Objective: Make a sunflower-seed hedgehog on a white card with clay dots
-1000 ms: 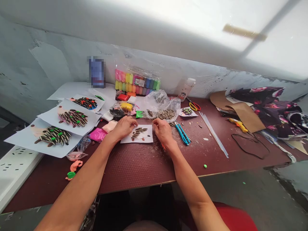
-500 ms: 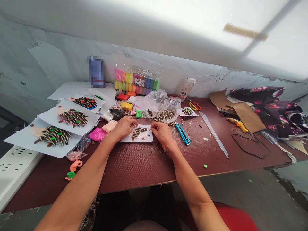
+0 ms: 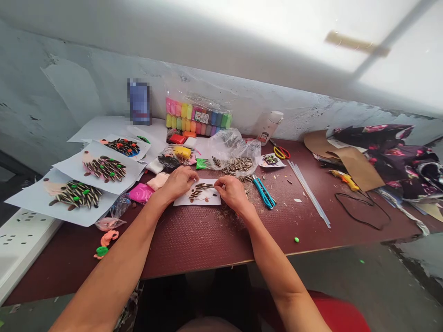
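Two bare hands work over a small white paper card [image 3: 212, 199] bearing striped sunflower seeds [image 3: 200, 190], mid-table on a maroon tabletop [image 3: 194, 249]. The left hand [image 3: 179, 183] lies curled at the card's left edge; the right hand [image 3: 233, 193] brings its fingertips [image 3: 218, 183] together at the top edge, though any grip is impossible to tell. The light, flimsy card looks safest held by its bare margins. A clear plastic bag of seeds [image 3: 235, 161] sits just beyond.

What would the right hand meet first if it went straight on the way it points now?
Probably the sunflower seeds on the white card. The right hand points left across the card, its fingertips at the seeds' end, though depth is hard to judge from this view.
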`<state>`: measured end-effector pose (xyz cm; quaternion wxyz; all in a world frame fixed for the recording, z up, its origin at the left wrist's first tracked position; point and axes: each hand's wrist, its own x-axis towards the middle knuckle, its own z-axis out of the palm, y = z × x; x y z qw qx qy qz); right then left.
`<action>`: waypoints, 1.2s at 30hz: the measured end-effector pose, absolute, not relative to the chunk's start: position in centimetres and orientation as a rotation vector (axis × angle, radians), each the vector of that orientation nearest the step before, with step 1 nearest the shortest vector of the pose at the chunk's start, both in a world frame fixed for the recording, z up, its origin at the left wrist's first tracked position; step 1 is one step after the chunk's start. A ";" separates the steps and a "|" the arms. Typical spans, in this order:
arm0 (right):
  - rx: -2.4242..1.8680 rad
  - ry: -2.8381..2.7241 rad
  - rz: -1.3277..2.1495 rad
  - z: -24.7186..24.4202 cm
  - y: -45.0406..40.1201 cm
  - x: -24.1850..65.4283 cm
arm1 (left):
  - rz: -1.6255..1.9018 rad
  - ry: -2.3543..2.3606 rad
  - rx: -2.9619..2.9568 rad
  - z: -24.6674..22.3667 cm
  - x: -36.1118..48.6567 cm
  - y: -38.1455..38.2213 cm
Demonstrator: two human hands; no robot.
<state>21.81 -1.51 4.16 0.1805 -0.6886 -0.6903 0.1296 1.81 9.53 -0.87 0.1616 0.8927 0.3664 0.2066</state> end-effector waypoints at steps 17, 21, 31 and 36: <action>-2.012 -1.996 0.332 4.1 -1.5 21.1 | 0.585 1.051 2.564 -0.6 1.9 9.4; -2.010 -2.009 0.337 4.2 -1.5 21.1 | 0.570 1.052 2.567 -0.7 1.9 9.4; -2.034 -2.060 0.328 4.8 -1.4 20.4 | 0.571 1.058 2.560 -0.6 1.9 9.4; -2.036 -2.107 0.282 4.6 -1.4 20.2 | 0.568 1.067 2.568 -0.6 1.9 9.3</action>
